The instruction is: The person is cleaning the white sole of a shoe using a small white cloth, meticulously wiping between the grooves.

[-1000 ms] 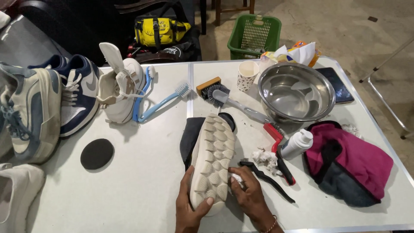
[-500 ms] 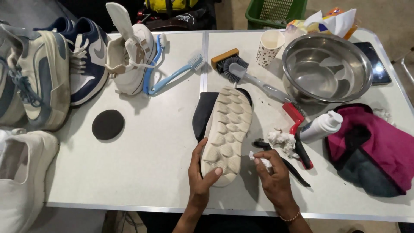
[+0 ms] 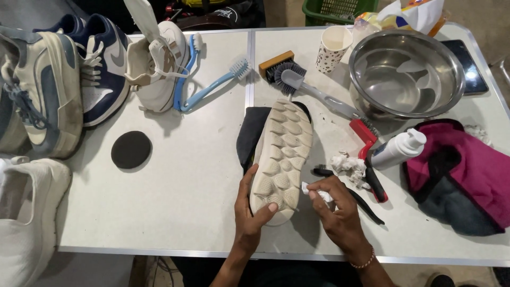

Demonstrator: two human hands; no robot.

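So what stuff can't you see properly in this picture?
Head view:
- Top of the upturned shoe: faces down, hidden by its own sole.
- White scrap: mostly covered by the right hand.
- Green basket: cut off by the top edge.
- White shoe: cut off by the left edge.

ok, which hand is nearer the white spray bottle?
Right. The right hand, pinching a white wipe, sits just below-left of the spray bottle; the left hand grips the upturned shoe, farther left.

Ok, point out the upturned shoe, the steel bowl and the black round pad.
upturned shoe [image 3: 281, 154], head view, mid sole.
steel bowl [image 3: 366, 58], head view, left inner wall.
black round pad [image 3: 131, 150], head view, centre.
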